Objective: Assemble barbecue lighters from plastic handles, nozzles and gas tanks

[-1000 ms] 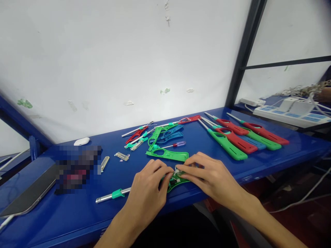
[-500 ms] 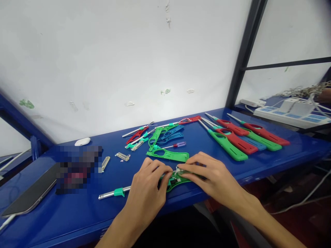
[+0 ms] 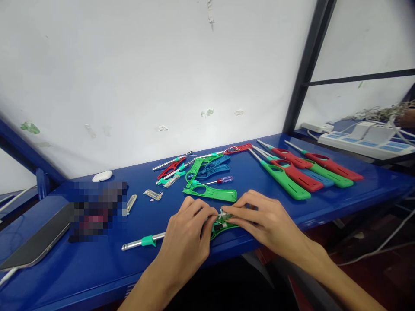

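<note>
A green lighter housing half (image 3: 219,229) of a long-necked gas lighter lies at the front of the blue table, its inner parts exposed. Its metal tube (image 3: 132,245), with a teal collar, sticks out to the left. My left hand (image 3: 186,233) is closed on this lighter, thumb and fingers at its middle. My right hand (image 3: 264,216) pinches a small clear fuel tank (image 3: 226,213) over the handle end; the fingers hide most of it. Just behind lies another green housing half (image 3: 214,193), and beyond it a purple-handled screwdriver (image 3: 223,180).
Assembled lighters (image 3: 288,183) in red, green and blue lie at the right. Loose red, green and blue shell parts (image 3: 194,170) sit at the back middle. Clear tanks (image 3: 153,195), a white earbud case (image 3: 102,176) and a phone (image 3: 35,237) are on the left.
The camera view shifts slightly. Both hands stay at the lighter in nearly the same grip, with only small finger movements.
</note>
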Tool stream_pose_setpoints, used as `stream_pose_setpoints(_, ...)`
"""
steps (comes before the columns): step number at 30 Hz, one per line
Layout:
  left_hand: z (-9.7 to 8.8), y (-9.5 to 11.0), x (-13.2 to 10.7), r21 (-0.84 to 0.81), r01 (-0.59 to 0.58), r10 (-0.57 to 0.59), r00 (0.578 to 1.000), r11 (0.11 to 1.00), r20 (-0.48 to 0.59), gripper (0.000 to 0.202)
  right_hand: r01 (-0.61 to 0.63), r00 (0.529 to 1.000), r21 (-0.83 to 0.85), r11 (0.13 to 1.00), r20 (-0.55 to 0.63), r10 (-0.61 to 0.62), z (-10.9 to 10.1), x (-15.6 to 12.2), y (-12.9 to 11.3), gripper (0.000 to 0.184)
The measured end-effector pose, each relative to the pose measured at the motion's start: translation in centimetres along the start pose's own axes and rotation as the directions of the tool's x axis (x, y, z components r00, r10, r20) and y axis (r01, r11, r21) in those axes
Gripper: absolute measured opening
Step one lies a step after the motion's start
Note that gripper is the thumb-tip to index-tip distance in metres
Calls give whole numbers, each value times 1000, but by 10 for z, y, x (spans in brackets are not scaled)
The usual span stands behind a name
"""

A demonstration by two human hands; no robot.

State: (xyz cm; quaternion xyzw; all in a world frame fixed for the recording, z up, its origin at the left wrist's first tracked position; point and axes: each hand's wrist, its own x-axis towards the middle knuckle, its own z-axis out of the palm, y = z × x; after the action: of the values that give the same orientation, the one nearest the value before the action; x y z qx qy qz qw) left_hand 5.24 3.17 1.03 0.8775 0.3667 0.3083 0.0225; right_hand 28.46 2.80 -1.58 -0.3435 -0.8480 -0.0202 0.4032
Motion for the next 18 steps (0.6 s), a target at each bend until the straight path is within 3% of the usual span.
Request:
stream_pose_setpoints(9, 1, 0, 0, 14, 1, -1, 1000, 1000, 3, 20, 26, 1000, -3, 1000, -10, -26, 0, 3, 0, 23)
stream_pose_setpoints(18, 2, -1, 1, -8, 75, -75, 997, 997, -11, 17, 7, 998, -43, 999, -65, -9, 1, 3, 0, 20)
